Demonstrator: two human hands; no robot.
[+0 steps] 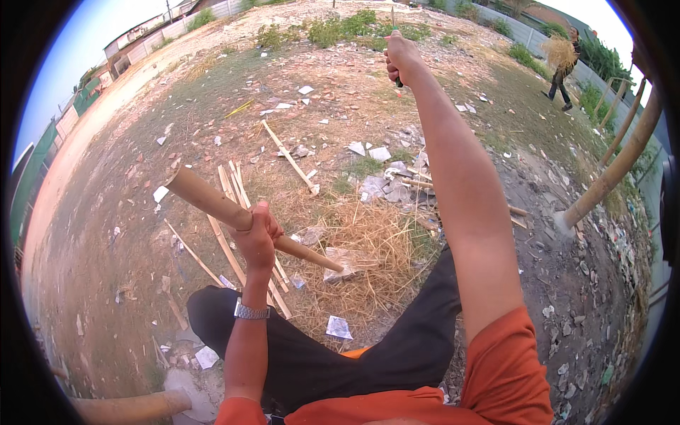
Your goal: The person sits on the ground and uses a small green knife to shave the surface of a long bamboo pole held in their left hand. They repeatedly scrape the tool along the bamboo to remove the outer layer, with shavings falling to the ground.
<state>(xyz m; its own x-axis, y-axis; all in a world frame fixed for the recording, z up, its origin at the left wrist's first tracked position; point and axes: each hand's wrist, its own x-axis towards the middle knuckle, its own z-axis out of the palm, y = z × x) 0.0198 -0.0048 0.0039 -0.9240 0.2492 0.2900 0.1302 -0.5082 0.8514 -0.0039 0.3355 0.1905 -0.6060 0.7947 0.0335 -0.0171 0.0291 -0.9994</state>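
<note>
My left hand [256, 237] is wrapped round a thick bamboo pole [205, 198]. The pole slants, its wide cut end up at the left and its thinner end down over the dry straw [375, 248] between my legs. My right arm is stretched far out ahead and up, its hand [404, 60] closed on a knife [394, 21]. Its narrow blade points upward and is seen nearly edge-on; a dark handle end shows below the fist. The knife is well apart from the pole. Split bamboo strips [230, 248] lie on the ground beside my left hand.
Another split strip [289, 156] lies farther ahead among scattered paper and rubble. A bamboo post [616, 170] stands at right, another [134, 407] at lower left. A person [563, 67] carrying straw is at the far right. Green weeds [347, 27] grow ahead.
</note>
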